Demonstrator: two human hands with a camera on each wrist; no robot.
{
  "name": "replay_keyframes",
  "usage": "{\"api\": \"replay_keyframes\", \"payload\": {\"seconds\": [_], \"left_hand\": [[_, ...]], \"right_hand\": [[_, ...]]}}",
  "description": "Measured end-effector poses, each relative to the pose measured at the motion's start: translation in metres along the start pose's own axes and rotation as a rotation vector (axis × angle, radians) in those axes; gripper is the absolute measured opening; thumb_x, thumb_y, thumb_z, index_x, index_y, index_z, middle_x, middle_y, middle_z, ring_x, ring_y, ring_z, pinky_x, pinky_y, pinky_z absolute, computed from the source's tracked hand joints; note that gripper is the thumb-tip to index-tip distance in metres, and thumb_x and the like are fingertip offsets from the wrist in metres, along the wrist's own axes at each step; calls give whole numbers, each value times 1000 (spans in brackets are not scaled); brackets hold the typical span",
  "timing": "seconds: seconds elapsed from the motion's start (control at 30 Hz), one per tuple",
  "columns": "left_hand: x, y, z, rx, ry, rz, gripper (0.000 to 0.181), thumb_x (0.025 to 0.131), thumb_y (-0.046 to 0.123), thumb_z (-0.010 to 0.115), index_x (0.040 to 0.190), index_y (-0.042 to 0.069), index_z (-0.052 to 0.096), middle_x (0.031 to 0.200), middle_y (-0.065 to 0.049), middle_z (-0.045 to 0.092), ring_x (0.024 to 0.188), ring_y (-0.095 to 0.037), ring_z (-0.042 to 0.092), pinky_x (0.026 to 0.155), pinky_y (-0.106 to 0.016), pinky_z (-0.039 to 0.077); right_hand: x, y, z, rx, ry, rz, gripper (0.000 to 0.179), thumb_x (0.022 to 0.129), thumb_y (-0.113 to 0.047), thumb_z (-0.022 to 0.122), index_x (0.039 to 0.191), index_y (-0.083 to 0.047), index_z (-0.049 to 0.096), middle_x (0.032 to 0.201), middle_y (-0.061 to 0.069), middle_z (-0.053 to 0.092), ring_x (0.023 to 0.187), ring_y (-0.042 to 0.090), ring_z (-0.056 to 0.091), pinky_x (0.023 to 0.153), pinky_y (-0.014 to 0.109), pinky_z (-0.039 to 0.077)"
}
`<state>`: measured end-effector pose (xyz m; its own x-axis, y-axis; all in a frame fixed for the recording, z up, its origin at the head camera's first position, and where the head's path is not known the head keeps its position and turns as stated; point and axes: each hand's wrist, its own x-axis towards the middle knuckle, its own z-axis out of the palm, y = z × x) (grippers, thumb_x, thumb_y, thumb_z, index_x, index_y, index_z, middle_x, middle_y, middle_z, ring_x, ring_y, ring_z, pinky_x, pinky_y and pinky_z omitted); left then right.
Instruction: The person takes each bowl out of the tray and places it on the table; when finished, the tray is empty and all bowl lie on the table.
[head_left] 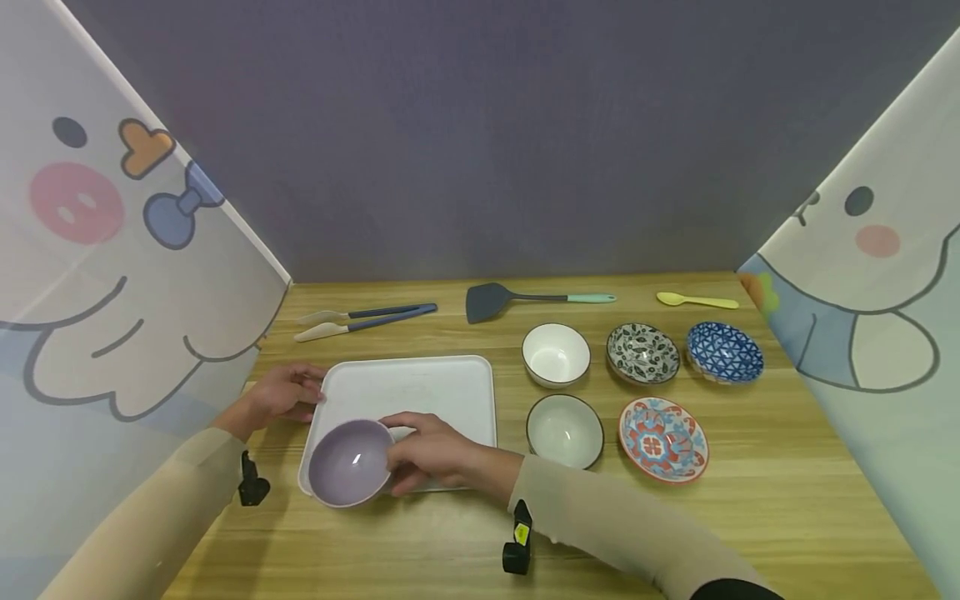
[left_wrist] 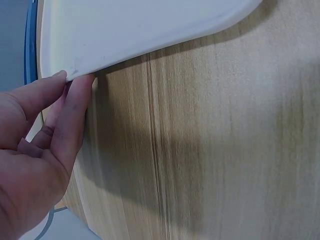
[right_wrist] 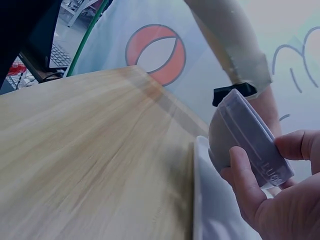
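Observation:
A purple bowl is over the near left corner of a white tray. My right hand grips its right rim, thumb on one side and fingers on the other. In the right wrist view the bowl appears raised over the tray; I cannot tell whether it touches. At the tray's left edge is my left hand. The left wrist view shows this hand pinching the rim of the tray between thumb and fingers.
Right of the tray are a white bowl, a pale grey bowl, a black floral bowl, a blue patterned bowl and a red-and-blue dish. Behind lie tongs, a spatula and a yellow spoon.

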<state>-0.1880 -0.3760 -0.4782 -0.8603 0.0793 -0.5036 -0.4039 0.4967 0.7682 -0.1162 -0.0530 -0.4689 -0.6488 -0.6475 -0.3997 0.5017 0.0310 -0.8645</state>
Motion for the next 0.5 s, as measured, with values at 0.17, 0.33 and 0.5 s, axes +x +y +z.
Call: {"api": "replay_keyframes", "payload": {"seconds": [0.17,0.33,0.5], "left_hand": [[2,-1,2,4,0,-2,56,95,2,70,145,-6,48,108,-12,62,90,-17,66,76,-37,64],[4,-2,2,3,-10,6,55,95,1,69,145,-7,47,107,-12,62,90,-17,65,76,-37,64],[5,-2,1,17,-8,1,55,95,2,69,145,-7,47,106,-12,61,89,-17,65,74,-37,64]], "right_hand": [[-15,-9,-10,14,-28,-43,66,76,5,68,138,-19,62,97,15,76,78,26,73,67,46,64],[-35,-23,-22,18,-19,-71,69,74,3,67,140,-17,60,98,15,75,82,27,74,69,48,64],[-49,-38,-37,14,-22,-92,72,74,2,66,143,-17,58,103,14,73,84,28,73,71,49,64]]}}
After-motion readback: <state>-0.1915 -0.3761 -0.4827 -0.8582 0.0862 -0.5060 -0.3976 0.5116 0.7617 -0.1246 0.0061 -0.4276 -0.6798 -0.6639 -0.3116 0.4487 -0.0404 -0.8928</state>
